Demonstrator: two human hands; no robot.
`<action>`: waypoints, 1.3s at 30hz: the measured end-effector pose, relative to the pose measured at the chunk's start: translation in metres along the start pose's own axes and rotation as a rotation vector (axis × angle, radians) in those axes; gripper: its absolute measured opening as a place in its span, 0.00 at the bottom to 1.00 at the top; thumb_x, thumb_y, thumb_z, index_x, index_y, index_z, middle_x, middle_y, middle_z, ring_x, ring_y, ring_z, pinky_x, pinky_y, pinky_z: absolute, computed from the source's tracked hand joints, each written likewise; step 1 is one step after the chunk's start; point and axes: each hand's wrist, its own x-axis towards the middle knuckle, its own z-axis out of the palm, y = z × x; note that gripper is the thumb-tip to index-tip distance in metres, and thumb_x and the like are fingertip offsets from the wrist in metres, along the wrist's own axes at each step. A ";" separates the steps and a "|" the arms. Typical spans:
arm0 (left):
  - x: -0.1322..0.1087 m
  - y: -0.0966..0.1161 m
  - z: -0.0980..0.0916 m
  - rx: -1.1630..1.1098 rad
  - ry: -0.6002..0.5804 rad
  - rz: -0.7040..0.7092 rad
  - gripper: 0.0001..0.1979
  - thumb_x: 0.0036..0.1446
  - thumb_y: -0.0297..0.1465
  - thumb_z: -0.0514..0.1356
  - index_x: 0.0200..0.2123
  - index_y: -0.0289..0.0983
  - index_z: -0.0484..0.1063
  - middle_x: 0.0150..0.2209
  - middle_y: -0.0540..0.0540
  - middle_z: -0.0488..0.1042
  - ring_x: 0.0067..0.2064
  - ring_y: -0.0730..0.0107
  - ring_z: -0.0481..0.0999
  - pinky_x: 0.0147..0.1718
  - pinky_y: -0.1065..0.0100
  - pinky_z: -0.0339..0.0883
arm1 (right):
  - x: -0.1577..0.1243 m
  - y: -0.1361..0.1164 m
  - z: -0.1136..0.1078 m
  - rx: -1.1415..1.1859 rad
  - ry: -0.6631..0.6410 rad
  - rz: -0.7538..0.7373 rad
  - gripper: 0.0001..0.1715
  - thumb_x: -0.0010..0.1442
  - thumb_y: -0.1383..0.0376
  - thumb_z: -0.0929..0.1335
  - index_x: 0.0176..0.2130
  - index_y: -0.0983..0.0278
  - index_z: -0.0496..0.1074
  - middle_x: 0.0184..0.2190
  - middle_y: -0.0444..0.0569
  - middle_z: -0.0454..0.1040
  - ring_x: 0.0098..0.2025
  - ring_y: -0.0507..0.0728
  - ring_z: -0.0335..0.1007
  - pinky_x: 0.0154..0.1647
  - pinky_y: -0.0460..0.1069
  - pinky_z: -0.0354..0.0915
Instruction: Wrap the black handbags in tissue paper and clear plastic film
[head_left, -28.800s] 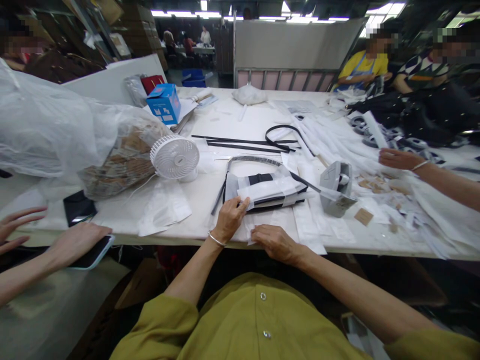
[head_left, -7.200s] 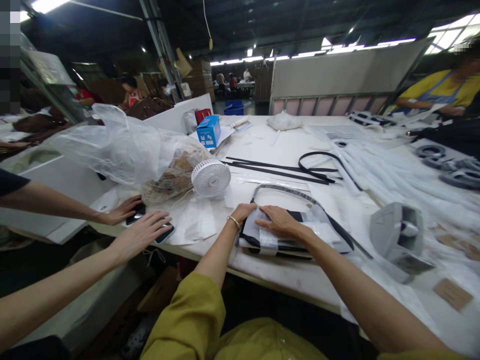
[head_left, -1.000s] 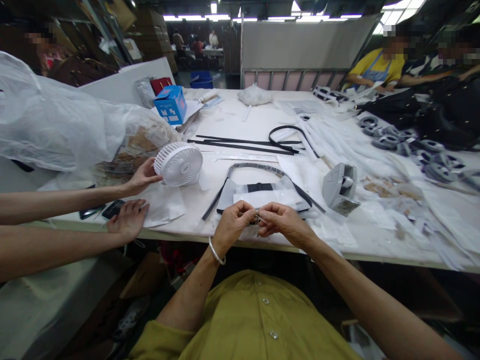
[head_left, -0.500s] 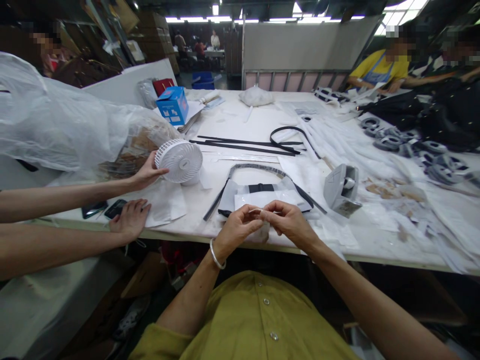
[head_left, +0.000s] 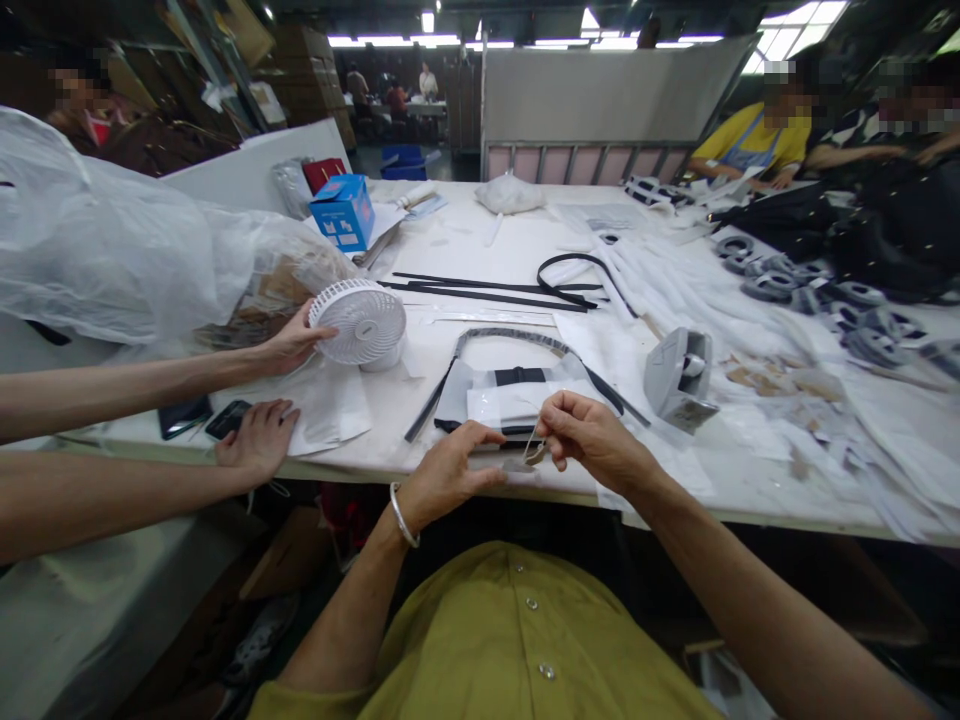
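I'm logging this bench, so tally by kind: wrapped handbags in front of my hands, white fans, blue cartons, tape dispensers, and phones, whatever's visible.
Wrapped handbag: 1
White fan: 1
Blue carton: 1
Tape dispenser: 1
Phones: 2
Total: 6

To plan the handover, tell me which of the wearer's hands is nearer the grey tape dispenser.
Right. The right hand is just left of the tape dispenser; the left hand is farther left.
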 end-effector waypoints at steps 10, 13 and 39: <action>0.012 0.026 0.024 -0.429 0.041 -0.019 0.20 0.63 0.46 0.54 0.33 0.35 0.74 0.30 0.46 0.75 0.31 0.69 0.73 0.34 0.69 0.66 | -0.004 -0.008 0.015 0.007 -0.041 -0.040 0.22 0.52 0.51 0.75 0.30 0.64 0.67 0.22 0.41 0.72 0.20 0.48 0.67 0.20 0.44 0.65; 0.009 0.022 0.021 -0.390 0.169 0.015 0.16 0.63 0.43 0.56 0.36 0.37 0.76 0.36 0.46 0.77 0.38 0.68 0.74 0.39 0.68 0.66 | -0.004 -0.008 0.008 0.008 -0.072 0.034 0.23 0.50 0.51 0.76 0.30 0.64 0.67 0.25 0.42 0.73 0.19 0.47 0.65 0.18 0.43 0.63; 0.140 0.000 -0.034 0.374 0.124 -0.263 0.26 0.59 0.28 0.55 0.61 0.31 0.62 0.25 0.45 0.76 0.36 0.58 0.77 0.45 0.62 0.63 | 0.027 0.007 0.002 0.028 0.021 0.119 0.23 0.46 0.53 0.77 0.31 0.64 0.68 0.18 0.39 0.70 0.13 0.45 0.59 0.12 0.41 0.57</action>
